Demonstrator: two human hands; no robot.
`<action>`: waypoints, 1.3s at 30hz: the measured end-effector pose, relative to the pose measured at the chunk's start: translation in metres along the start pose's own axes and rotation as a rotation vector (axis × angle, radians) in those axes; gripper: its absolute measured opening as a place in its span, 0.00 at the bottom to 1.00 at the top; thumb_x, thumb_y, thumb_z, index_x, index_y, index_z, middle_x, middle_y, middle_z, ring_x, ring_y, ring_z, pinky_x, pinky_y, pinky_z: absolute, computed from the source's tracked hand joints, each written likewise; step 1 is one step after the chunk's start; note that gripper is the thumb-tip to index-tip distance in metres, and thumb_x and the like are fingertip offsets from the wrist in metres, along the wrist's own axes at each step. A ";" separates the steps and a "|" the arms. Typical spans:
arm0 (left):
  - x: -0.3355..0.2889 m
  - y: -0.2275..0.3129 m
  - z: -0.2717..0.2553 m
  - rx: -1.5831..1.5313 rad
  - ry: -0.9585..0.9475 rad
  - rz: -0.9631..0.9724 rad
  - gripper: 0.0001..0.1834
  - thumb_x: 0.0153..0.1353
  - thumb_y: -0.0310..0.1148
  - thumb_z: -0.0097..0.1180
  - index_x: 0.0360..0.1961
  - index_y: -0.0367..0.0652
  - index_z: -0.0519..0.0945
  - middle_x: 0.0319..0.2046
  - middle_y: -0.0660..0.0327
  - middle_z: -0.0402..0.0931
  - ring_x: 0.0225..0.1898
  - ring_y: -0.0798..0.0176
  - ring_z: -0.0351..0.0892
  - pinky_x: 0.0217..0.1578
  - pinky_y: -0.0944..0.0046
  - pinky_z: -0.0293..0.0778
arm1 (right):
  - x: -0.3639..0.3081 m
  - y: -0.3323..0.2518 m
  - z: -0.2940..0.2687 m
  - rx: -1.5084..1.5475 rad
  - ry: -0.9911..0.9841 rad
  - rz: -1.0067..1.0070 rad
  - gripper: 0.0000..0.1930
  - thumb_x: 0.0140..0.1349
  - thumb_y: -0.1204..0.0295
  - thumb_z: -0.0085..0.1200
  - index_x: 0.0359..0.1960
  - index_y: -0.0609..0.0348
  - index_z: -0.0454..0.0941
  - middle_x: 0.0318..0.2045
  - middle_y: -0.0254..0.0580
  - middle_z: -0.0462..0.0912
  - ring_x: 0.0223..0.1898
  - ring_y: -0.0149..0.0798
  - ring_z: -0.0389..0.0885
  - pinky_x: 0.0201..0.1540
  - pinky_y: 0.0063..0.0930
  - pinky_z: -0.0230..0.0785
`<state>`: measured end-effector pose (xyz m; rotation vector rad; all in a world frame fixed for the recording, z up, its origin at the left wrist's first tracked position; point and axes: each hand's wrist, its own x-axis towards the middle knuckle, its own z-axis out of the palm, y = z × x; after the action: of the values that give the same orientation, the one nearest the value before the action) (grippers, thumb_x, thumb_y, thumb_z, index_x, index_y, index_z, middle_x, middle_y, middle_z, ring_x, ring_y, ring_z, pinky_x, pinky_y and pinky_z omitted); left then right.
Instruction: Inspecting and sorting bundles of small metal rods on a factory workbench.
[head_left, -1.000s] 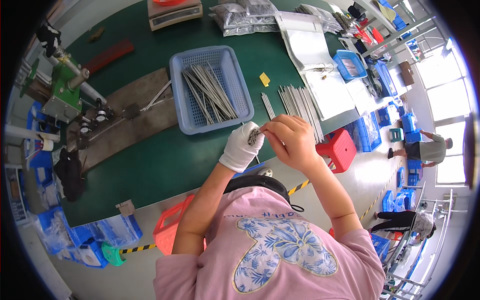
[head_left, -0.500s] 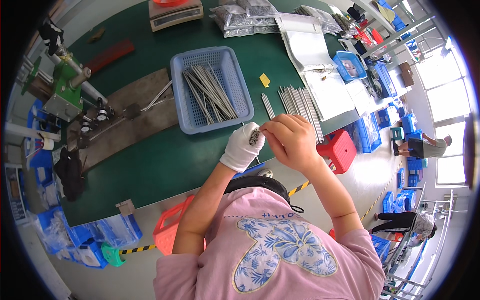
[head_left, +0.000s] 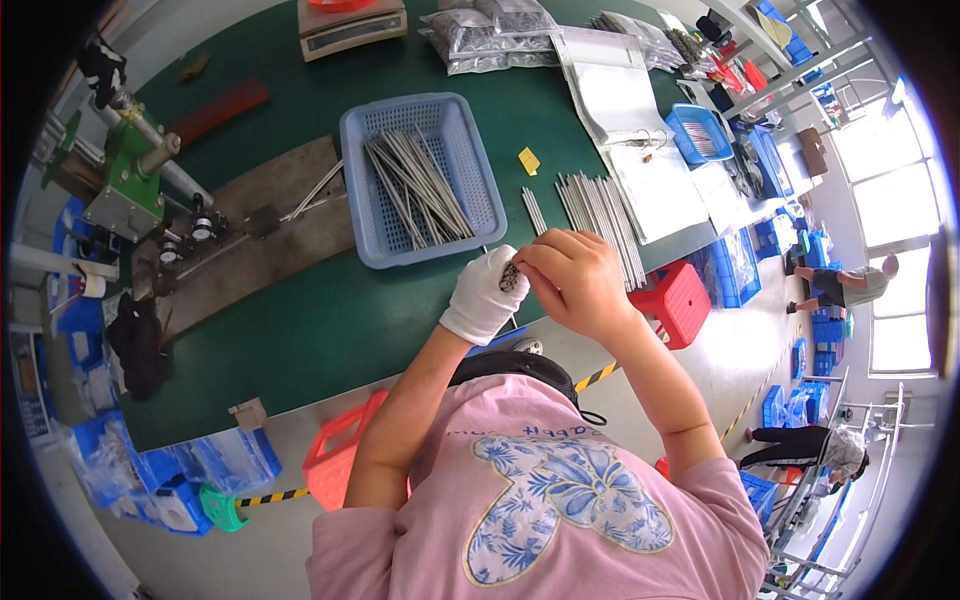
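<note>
Two hands meet above the near edge of the green-topped bench [head_left: 290,345]: the white-gloved left hand [head_left: 482,297] has its grip closed around a bundle of thin grey metal rods [head_left: 509,280], apparently to align the ends, while the bare right hand [head_left: 577,275] bends its fingers against them, pinch undetermined. A blue perforated plastic basket [head_left: 484,172] likely stops its loose grey rods [head_left: 425,200] from rolling. Blue lettering marks the pink short-sleeved shirt [head_left: 560,545]; text on the open white binder [head_left: 655,190] is unreadable.
</note>
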<state>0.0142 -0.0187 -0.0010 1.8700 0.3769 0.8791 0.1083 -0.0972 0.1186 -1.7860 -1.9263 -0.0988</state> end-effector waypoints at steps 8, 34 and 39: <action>-0.001 0.004 0.000 0.021 -0.014 -0.017 0.10 0.54 0.34 0.54 0.26 0.41 0.68 0.20 0.51 0.69 0.24 0.44 0.70 0.24 0.52 0.66 | -0.002 -0.005 -0.003 -0.003 0.129 0.027 0.03 0.48 0.78 0.54 0.26 0.58 0.75 0.23 0.37 0.75 0.21 0.40 0.73 0.25 0.29 0.65; -0.002 0.005 -0.003 -0.026 -0.030 -0.029 0.08 0.51 0.31 0.56 0.28 0.42 0.69 0.21 0.52 0.70 0.25 0.46 0.71 0.25 0.55 0.67 | -0.009 -0.006 -0.002 0.012 0.111 -0.007 0.05 0.46 0.79 0.54 0.26 0.58 0.76 0.21 0.36 0.74 0.20 0.39 0.74 0.22 0.29 0.65; 0.000 0.004 -0.003 -0.071 -0.044 -0.051 0.08 0.52 0.32 0.56 0.28 0.42 0.69 0.21 0.52 0.70 0.25 0.46 0.71 0.25 0.55 0.67 | -0.009 -0.005 -0.002 0.017 0.098 0.022 0.04 0.46 0.79 0.53 0.26 0.58 0.76 0.21 0.37 0.74 0.19 0.39 0.73 0.23 0.29 0.65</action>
<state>0.0113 -0.0189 0.0035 1.8038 0.3612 0.8058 0.1038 -0.1069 0.1180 -1.7574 -1.8336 -0.1583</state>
